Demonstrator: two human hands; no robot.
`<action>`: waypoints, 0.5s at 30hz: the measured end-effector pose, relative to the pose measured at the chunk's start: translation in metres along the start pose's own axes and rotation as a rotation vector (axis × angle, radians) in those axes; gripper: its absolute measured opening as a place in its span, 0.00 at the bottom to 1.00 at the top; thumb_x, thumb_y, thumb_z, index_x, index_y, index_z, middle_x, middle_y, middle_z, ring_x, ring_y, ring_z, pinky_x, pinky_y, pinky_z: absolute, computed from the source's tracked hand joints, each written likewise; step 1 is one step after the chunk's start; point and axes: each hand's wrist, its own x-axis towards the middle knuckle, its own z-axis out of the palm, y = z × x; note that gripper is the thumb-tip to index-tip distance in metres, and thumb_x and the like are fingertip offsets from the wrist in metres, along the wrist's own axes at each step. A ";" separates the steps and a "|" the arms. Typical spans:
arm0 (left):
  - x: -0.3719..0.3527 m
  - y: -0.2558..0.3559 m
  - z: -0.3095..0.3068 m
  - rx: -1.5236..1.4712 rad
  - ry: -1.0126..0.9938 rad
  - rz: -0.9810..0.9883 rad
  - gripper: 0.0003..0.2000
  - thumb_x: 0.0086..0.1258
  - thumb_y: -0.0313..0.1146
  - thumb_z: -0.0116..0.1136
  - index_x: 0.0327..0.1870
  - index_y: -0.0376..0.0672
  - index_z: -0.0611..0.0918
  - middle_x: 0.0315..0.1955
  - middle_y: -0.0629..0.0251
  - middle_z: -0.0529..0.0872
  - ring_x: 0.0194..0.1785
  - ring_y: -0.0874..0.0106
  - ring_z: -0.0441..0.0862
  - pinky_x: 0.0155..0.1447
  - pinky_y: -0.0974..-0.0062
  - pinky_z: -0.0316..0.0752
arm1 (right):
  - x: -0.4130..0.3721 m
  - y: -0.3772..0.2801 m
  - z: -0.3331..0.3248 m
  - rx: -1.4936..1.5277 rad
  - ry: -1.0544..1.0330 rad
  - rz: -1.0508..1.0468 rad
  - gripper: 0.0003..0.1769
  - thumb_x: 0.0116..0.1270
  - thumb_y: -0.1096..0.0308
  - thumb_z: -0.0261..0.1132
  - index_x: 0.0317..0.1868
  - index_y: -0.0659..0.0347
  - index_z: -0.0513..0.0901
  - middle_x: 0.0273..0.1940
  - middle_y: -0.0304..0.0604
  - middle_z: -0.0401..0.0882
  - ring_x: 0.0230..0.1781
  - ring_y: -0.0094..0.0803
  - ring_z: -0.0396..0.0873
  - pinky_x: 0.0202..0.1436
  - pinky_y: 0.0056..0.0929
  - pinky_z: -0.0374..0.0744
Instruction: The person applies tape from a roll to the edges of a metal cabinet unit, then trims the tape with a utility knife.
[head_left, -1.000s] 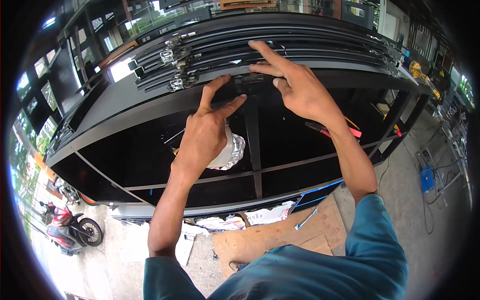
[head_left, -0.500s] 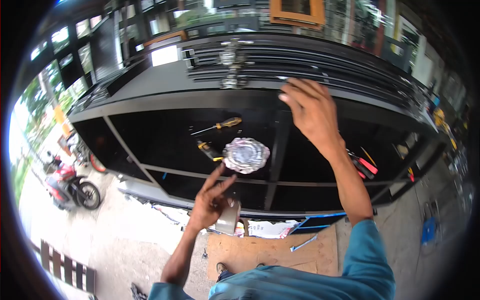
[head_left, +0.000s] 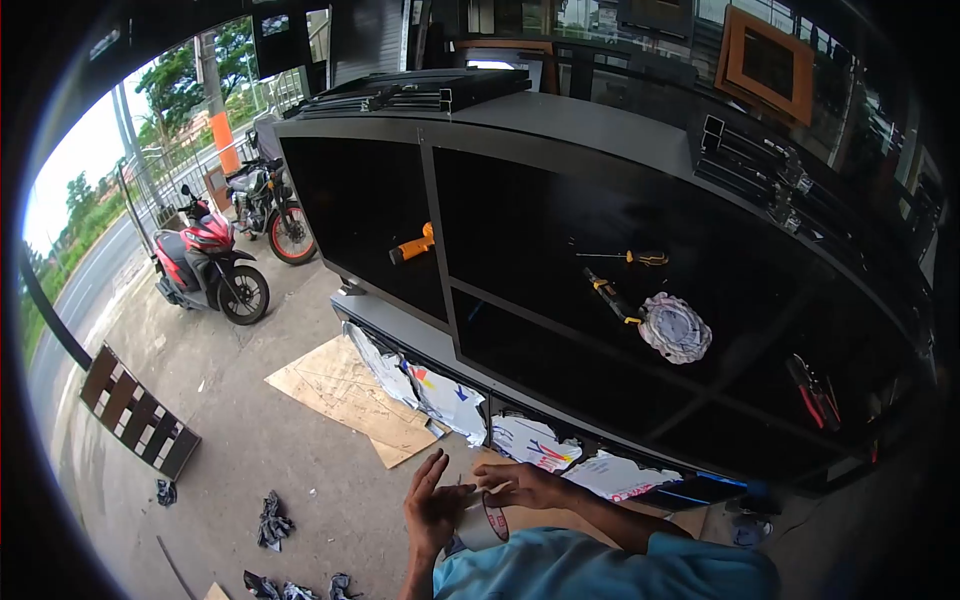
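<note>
Both hands are low in the frame's centre, close to the body and well clear of the worktop.

The roll of tape (head_left: 484,527) sits between them. The right hand (head_left: 525,485) has its fingers (head_left: 497,487) closed on the roll's upper edge. The left hand (head_left: 430,508) lies against its side, fingers straight and released.

Progress, as judged: work is at the roll only. No strip appears drawn off, and no fresh tape shows on the black glazed frame (head_left: 560,145) that fills the right of the frame.

Lying idle on its dark glass:
- an orange drill (head_left: 412,245)
- a screwdriver (head_left: 630,258)
- a yellow-and-black tool (head_left: 612,297)
- a crumpled foil disc (head_left: 675,328)
- red-handled pliers (head_left: 815,392)

Torn printed wrapping (head_left: 440,398) hangs along the lower rail.

Not determinable: the tape's free end, hidden under the fingers. The lower right corner of the frame falls into dark lens edge. A red motorcycle (head_left: 205,265) stands at left.
</note>
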 end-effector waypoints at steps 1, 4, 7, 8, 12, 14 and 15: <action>0.004 0.000 -0.021 0.003 -0.022 0.006 0.32 0.56 0.09 0.61 0.65 0.38 0.72 0.67 0.53 0.66 0.48 0.63 0.85 0.47 0.71 0.85 | 0.017 0.005 0.022 0.178 -0.037 0.075 0.32 0.68 0.56 0.66 0.67 0.65 0.69 0.54 0.47 0.80 0.56 0.30 0.76 0.61 0.28 0.74; 0.013 -0.010 -0.074 0.036 -0.040 -0.099 0.32 0.55 0.10 0.63 0.64 0.38 0.73 0.66 0.53 0.69 0.47 0.63 0.86 0.46 0.71 0.85 | 0.055 0.001 0.057 0.548 -0.117 0.200 0.27 0.70 0.61 0.64 0.64 0.64 0.72 0.53 0.41 0.80 0.56 0.27 0.76 0.61 0.27 0.74; 0.027 -0.020 -0.113 0.083 -0.162 -0.157 0.33 0.54 0.12 0.65 0.65 0.39 0.73 0.66 0.53 0.70 0.45 0.65 0.86 0.45 0.73 0.85 | 0.090 -0.016 0.081 0.415 -0.067 0.355 0.22 0.69 0.66 0.65 0.61 0.64 0.75 0.52 0.41 0.81 0.55 0.28 0.77 0.61 0.28 0.75; 0.035 -0.016 -0.120 0.099 -0.216 -0.229 0.32 0.55 0.13 0.65 0.65 0.42 0.74 0.66 0.54 0.70 0.45 0.66 0.87 0.45 0.73 0.85 | 0.100 -0.012 0.085 0.427 -0.058 0.353 0.22 0.69 0.66 0.65 0.61 0.64 0.75 0.52 0.41 0.81 0.55 0.28 0.77 0.61 0.28 0.75; 0.058 -0.028 -0.145 0.210 -0.388 -0.206 0.34 0.55 0.13 0.64 0.67 0.43 0.72 0.69 0.54 0.67 0.45 0.69 0.87 0.45 0.75 0.84 | 0.129 -0.001 0.098 0.421 -0.026 0.321 0.19 0.66 0.67 0.67 0.55 0.65 0.79 0.49 0.43 0.82 0.51 0.30 0.80 0.58 0.28 0.77; 0.074 -0.028 -0.149 0.230 -0.428 -0.216 0.35 0.54 0.14 0.64 0.68 0.46 0.72 0.69 0.53 0.66 0.48 0.68 0.86 0.45 0.75 0.84 | 0.138 0.000 0.098 0.472 0.133 0.473 0.18 0.64 0.67 0.69 0.53 0.64 0.81 0.48 0.43 0.83 0.49 0.29 0.81 0.56 0.27 0.79; 0.083 -0.029 -0.149 0.241 -0.468 -0.190 0.35 0.54 0.14 0.64 0.68 0.47 0.72 0.70 0.53 0.66 0.52 0.65 0.84 0.46 0.74 0.84 | 0.140 -0.003 0.095 0.370 0.176 0.414 0.16 0.63 0.67 0.70 0.50 0.63 0.83 0.45 0.43 0.84 0.46 0.28 0.82 0.53 0.27 0.81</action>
